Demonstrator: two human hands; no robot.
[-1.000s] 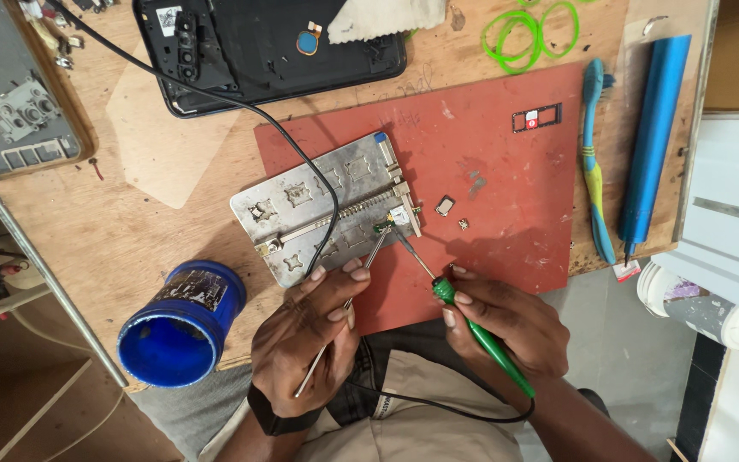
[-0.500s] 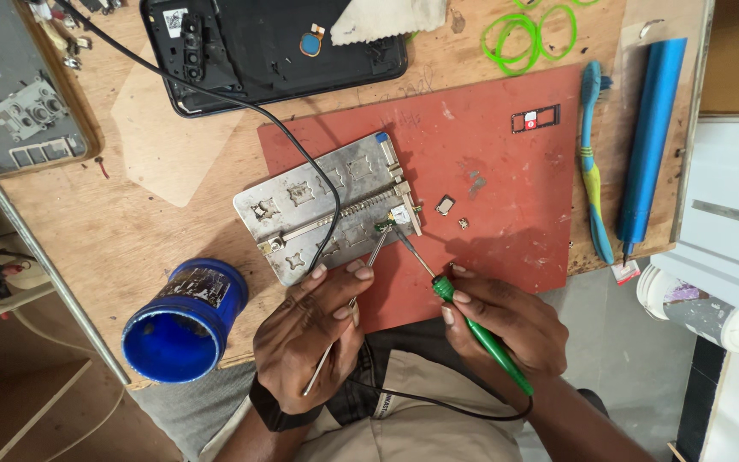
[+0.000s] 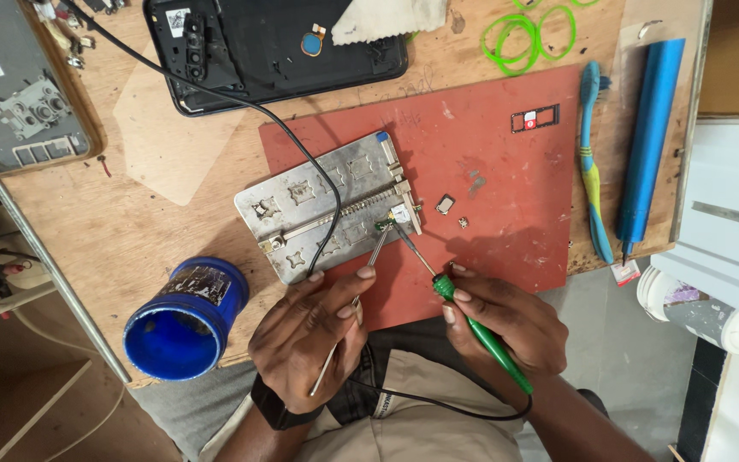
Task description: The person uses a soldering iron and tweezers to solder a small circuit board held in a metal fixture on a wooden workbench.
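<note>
A grey metal holding fixture [image 3: 318, 210] lies on a red mat [image 3: 489, 171], with a small circuit board [image 3: 389, 221] clamped at its right end. My left hand [image 3: 310, 338] grips thin metal tweezers [image 3: 368, 269] whose tips rest at the board. My right hand [image 3: 498, 321] holds a green-handled soldering iron [image 3: 472, 321], its tip touching the same spot on the board. The iron's black cable [image 3: 284, 141] runs over the fixture toward the far left.
A blue open pot [image 3: 180, 321] stands at the table's near left edge. A black phone back shell [image 3: 275, 47] and a grey phone frame [image 3: 19, 94] lie at the far side. A toothbrush [image 3: 590, 162], blue tube [image 3: 647, 137], green rings [image 3: 528, 30], card tray [image 3: 535, 120] and tiny parts [image 3: 445, 204] sit to the right.
Both hands and their tools stay at the board; only the view has shifted slightly.
</note>
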